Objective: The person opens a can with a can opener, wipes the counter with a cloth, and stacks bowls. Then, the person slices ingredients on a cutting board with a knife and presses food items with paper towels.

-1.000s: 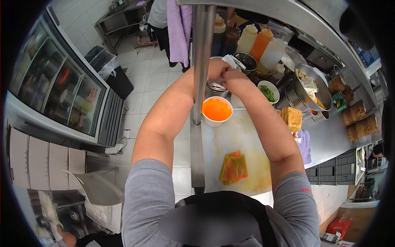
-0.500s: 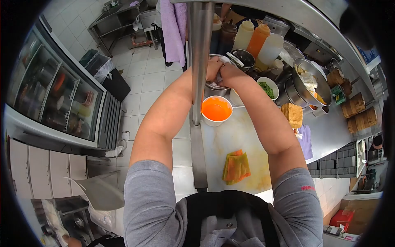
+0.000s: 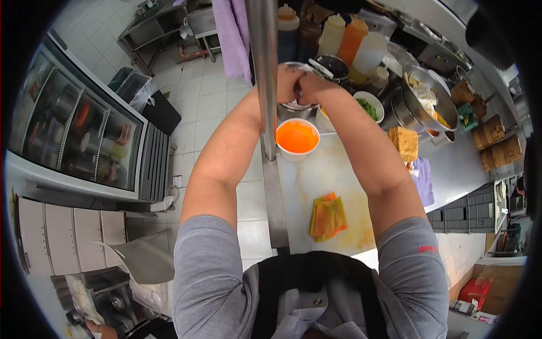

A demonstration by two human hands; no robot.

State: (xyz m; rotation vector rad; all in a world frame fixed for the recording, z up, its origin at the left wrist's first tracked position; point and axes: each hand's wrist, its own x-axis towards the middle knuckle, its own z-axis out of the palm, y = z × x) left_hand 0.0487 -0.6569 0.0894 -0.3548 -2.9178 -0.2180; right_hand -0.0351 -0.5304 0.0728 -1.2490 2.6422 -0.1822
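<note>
Both hands meet over a steel pot (image 3: pixel 294 112) at the far end of the cutting board. My left hand (image 3: pixel 286 83) is partly behind the metal post, its fingers curled in at whitish, crumpled material in the pot. My right hand (image 3: pixel 310 89) bends down beside it, closed, with its fingertips hidden. What either hand grips cannot be made out. Nearer to me stands a white tub of orange liquid (image 3: pixel 297 138). Stacked green and orange sheets (image 3: pixel 328 217) lie on the white cutting board (image 3: pixel 299 186).
The metal post (image 3: pixel 265 73) rises left of the board. Squeeze bottles (image 3: pixel 353 42) stand behind the pot. To the right are a bowl of chopped greens (image 3: pixel 368 107), a large steel bowl (image 3: pixel 446 93), a wooden block (image 3: pixel 403 144) and a purple cloth (image 3: pixel 423 183).
The view has shifted slightly, so the board and tub sit a little higher. My hands stay at the pot, with small finger movements.
</note>
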